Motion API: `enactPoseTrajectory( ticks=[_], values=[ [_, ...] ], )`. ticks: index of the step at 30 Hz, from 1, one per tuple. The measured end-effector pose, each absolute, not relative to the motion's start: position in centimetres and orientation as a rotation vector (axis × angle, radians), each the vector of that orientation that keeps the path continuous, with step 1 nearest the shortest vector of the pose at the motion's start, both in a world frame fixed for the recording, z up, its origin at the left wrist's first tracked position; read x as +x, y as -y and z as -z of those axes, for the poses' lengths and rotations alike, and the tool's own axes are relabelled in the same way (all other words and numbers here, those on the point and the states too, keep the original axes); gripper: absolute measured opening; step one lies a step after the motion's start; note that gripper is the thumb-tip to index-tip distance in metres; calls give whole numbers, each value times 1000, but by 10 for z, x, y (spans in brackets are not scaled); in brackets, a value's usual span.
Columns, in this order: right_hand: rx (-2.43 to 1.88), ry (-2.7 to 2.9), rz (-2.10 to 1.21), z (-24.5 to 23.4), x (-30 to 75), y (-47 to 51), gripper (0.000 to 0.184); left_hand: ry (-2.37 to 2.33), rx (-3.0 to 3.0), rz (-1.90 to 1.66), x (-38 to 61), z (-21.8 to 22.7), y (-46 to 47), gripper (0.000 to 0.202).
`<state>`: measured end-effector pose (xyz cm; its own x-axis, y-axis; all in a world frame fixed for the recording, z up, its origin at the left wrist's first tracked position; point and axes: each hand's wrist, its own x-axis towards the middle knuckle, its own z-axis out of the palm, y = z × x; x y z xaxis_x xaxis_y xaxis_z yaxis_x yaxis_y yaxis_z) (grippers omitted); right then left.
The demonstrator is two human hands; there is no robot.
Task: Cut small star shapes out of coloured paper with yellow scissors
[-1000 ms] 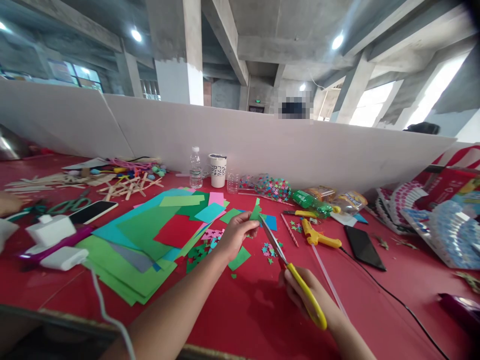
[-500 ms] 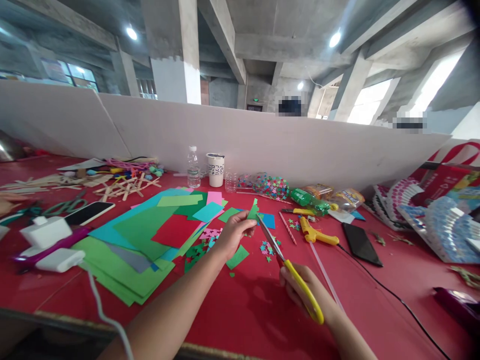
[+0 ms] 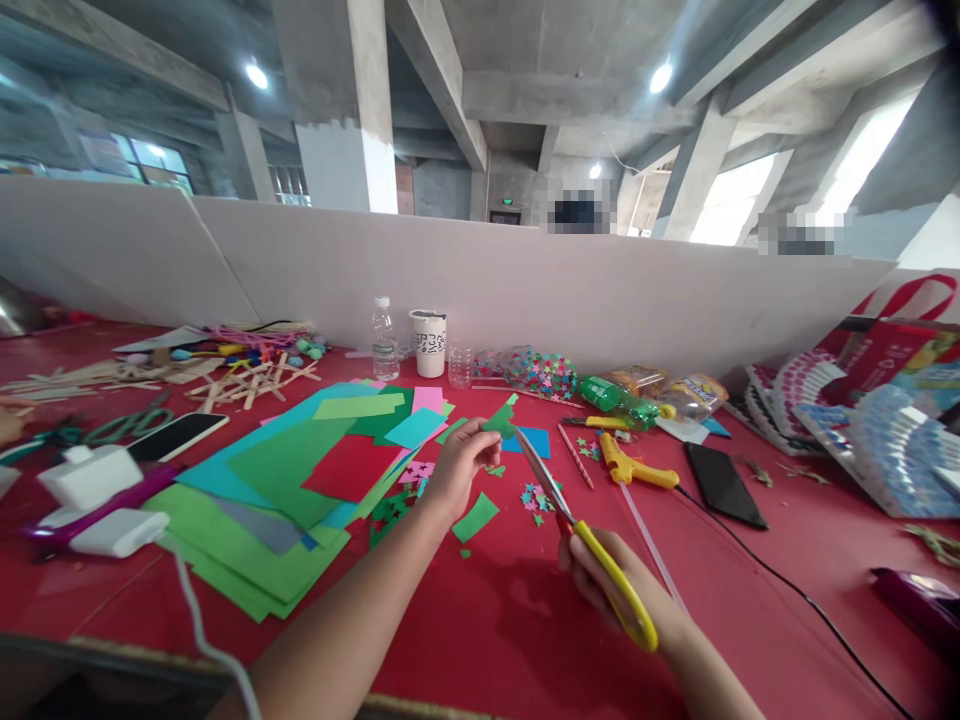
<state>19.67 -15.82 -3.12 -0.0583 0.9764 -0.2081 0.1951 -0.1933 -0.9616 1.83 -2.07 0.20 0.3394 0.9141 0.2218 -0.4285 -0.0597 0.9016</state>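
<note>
Okay, left to right: paper sheets [image 3: 270, 455] lie loose and overlapping; a dragging left forearm [image 3: 375, 590] could skew them. Your left hand [image 3: 459, 468] is pinching the green piece [image 3: 501, 416] near its edge, raised over the table right of those sheets. It's small and looks limp, so a weak pinch could let it twist and spoil a cut. Fingertips are near the blade tips; overreaching could nick you. Loose stars [image 3: 536, 497] lie below, easily scattered by a low wrist. Scissors [image 3: 550, 483] are gripped by the handles in your right hand [image 3: 604, 565]; can't tell if the blades touch the piece. Glue gun [image 3: 634, 470] lies just beyond that hand: an elbow catching its cord [image 3: 787, 588] could pull it over.
</note>
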Motion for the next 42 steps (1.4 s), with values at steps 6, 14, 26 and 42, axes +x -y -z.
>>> enactPoseTrajectory(
  ticks=[6, 14, 26, 42],
  values=[
    [-1463, 1328, -1385, 28, 199, 157, 56, -563, 1068, -1173, 20, -3, 22, 12],
    [-1498, 1286, -1381, 29, 196, 158, 59, -531, 1065, -1127, 20, -6, 24, 9],
    [-1448, 1443, -1330, 22, 195, 161, 58, -549, 1084, -1120, 18, -5, 23, 9],
    [-1487, 1302, -1316, 33, 195, 156, 53, -534, 1185, -995, 18, 0, 23, 11]
  ],
)
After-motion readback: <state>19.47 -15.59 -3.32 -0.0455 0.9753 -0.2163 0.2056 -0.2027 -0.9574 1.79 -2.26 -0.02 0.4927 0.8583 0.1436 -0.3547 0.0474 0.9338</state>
